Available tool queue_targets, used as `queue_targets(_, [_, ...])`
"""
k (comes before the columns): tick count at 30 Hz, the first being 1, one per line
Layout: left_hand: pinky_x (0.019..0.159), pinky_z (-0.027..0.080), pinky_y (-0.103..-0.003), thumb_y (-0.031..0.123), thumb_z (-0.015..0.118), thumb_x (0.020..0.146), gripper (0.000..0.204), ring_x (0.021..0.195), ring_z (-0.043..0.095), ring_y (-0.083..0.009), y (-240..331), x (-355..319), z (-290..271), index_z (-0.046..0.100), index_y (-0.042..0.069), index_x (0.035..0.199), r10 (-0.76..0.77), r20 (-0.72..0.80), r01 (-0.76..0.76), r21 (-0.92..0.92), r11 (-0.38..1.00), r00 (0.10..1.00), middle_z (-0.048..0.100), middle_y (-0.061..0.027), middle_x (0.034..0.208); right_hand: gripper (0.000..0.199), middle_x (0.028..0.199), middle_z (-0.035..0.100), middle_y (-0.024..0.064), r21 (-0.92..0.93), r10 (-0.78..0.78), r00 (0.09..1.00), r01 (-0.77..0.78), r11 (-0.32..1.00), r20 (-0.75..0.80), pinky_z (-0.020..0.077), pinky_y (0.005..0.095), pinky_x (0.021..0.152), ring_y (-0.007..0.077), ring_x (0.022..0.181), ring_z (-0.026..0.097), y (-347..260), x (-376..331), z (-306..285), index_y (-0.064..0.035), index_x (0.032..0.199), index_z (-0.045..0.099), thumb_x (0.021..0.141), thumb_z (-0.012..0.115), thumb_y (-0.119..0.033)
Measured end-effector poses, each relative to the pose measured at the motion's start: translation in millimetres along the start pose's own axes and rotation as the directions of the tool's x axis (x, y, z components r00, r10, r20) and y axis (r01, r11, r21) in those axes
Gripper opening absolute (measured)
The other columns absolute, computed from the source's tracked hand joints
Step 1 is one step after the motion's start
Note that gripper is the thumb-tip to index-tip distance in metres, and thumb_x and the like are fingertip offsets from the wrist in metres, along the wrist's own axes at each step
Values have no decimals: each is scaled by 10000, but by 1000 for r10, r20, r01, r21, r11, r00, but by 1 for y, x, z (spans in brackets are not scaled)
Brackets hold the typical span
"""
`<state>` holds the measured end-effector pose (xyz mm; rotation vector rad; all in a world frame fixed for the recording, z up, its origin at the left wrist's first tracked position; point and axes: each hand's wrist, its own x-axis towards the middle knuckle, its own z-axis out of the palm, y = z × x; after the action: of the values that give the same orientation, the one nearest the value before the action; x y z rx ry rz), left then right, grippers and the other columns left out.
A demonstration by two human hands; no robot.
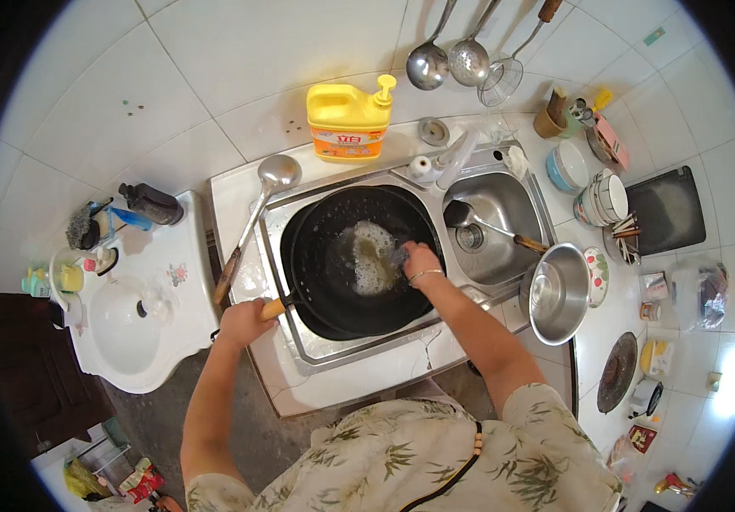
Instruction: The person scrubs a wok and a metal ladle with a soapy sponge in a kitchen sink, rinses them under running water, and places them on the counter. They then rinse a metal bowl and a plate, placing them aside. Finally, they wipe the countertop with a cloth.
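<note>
A large black wok (320, 273) sits in the left basin of the steel sink (299, 352), with white suds (374, 256) and a little cloudy water at its bottom. Closed around its wooden handle is my left hand (244, 324), at the sink's left front corner. Inside the wok, against its right wall, my right hand (424, 263) has its fingers bent around something greyish next to the suds. That item is mostly hidden, and its kind does not show.
A ladle (279, 173) lies left of the sink. Behind it stands a yellow detergent jug (349, 119). The right basin holds a wooden-handled spatula (495, 226) near the faucet (448, 162). A steel bowl (555, 294) rests at the right edge; a white washbasin (128, 341) stands left.
</note>
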<state>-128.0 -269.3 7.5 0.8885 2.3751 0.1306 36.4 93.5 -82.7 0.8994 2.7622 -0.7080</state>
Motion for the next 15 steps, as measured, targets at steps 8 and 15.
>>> queue_targets(8, [653,486,-437,423,694,705,373,724,624,-334,3,-1,0,624,90,858,9,-42,-7,30,1000,999,638,-139,736,318,870,601,154,738,22,984,116,665,-174,483,373,748,299,812,593,-104,26,132,-59,1043,578,730,635,-58])
queue_targets(15, [658,484,-442,414,699,707,411,746,619,-350,-5,-2,11,591,57,880,-2,-29,4,66,998,1000,636,-154,776,293,834,566,135,753,380,778,174,635,-500,463,364,713,262,754,554,-111,125,90,-7,984,507,711,614,1])
